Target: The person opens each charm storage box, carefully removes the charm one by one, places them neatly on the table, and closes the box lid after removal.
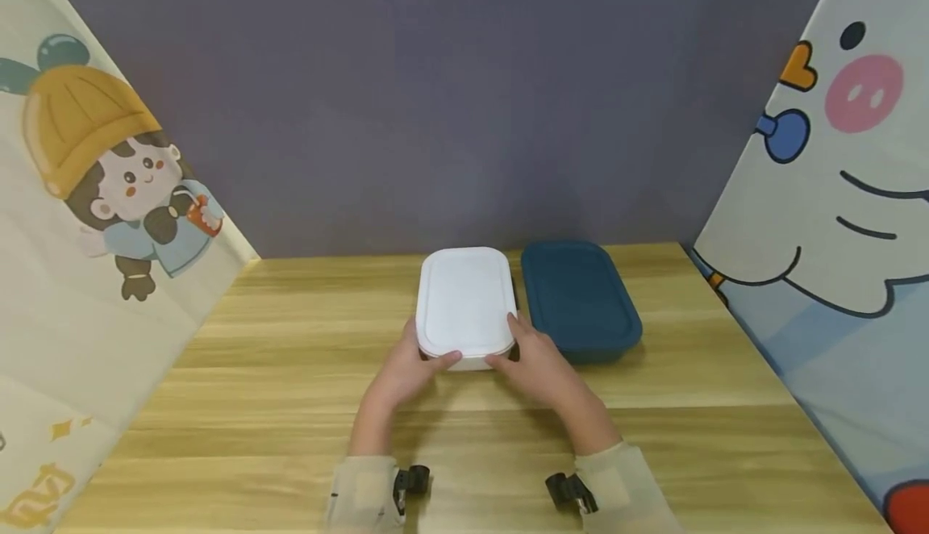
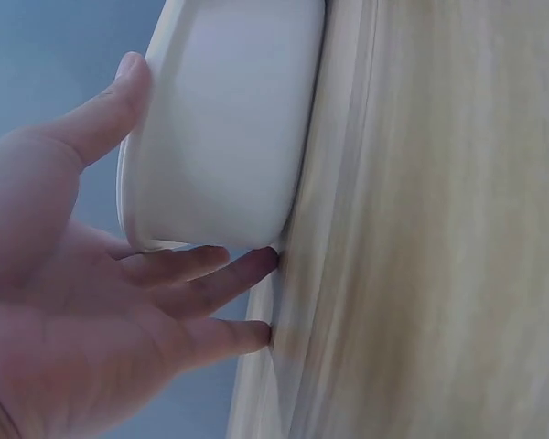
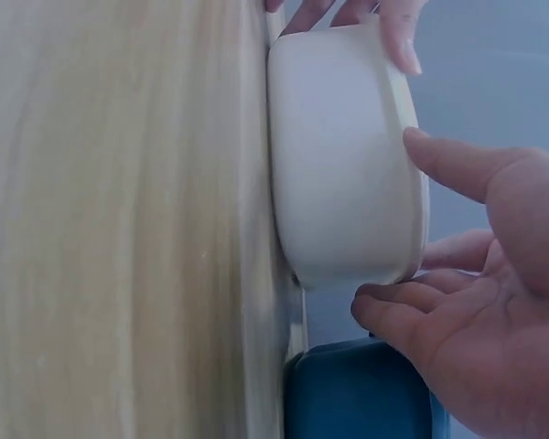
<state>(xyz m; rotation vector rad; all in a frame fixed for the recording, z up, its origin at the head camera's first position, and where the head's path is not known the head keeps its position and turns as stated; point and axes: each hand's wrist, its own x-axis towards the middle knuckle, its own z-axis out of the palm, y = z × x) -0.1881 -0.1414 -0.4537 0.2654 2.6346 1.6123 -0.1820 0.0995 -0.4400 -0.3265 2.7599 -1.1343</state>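
A white food container (image 1: 466, 300) with a white lid rests on the wooden table, longer side running away from me. My left hand (image 1: 409, 366) holds its near left corner, thumb at the front rim and fingers along the left side. On the near right corner, my right hand (image 1: 539, 363) grips the same way. In the left wrist view, the thumb presses the rim of the container (image 2: 224, 119) while fingertips reach under its corner by the tabletop. The right wrist view shows the right thumb on the lid's edge and fingers around the side of the container (image 3: 348, 165).
Just right of the white container stands a dark blue lidded container (image 1: 579, 296), close to the right hand's fingers. A grey wall (image 1: 464, 98) rises behind the wooden table (image 1: 276, 405). Cartoon-printed cloths (image 1: 94, 292) hang along both sides.
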